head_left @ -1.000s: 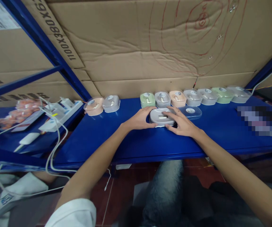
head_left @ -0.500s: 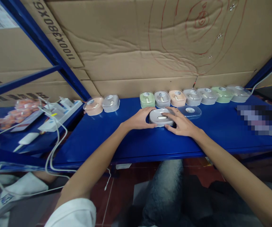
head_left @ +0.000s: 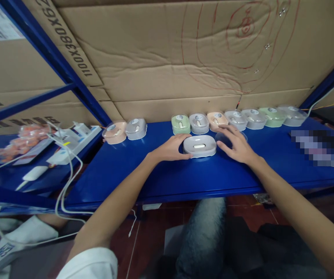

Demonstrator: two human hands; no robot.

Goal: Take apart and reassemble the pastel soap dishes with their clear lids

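A second ago the right hand (head_left: 236,145) rested its fingers on the grey oval plastic case (head_left: 199,145) with the left. It has since come off the case and slid right, and now lies spread over the clear plastic lid (head_left: 244,135) just beside it. The case's top, formerly half-covered, now shows whole.

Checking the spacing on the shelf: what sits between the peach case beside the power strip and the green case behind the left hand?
In the head view, one grey case next to the peach case, then bare blue shelf up to the green case.
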